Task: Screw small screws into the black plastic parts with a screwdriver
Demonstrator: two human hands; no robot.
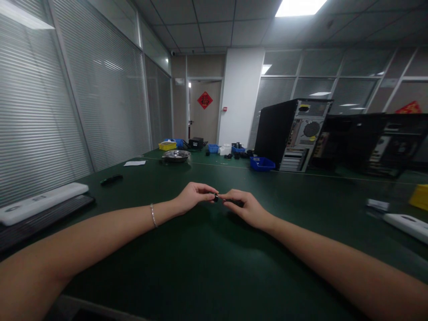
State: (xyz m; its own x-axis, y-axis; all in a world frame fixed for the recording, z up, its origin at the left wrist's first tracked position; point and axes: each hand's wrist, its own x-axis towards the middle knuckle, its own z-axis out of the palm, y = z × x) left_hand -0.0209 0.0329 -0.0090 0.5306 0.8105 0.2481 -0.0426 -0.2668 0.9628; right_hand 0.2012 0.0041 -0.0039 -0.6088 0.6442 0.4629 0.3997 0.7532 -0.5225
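Note:
Just above the middle of the green table [200,263], my two hands meet fingertip to fingertip. My left hand [194,196], with a bracelet on its wrist, pinches a small dark piece [216,197] with a shiny edge; its kind is too small to make out. From the other side my right hand [244,206] is closed, its index finger reaching to the same piece. A dark, thin thing [238,203] shows under the right fingers, mostly hidden by them.
A black computer tower [277,129] stands at the back right beside a blue bin [262,163]. Further back are a metal dish [176,155] and a yellow tray [167,146]. A black keyboard [47,223] and a white long case [43,203] lie left; a dark tool [111,179] lies beyond.

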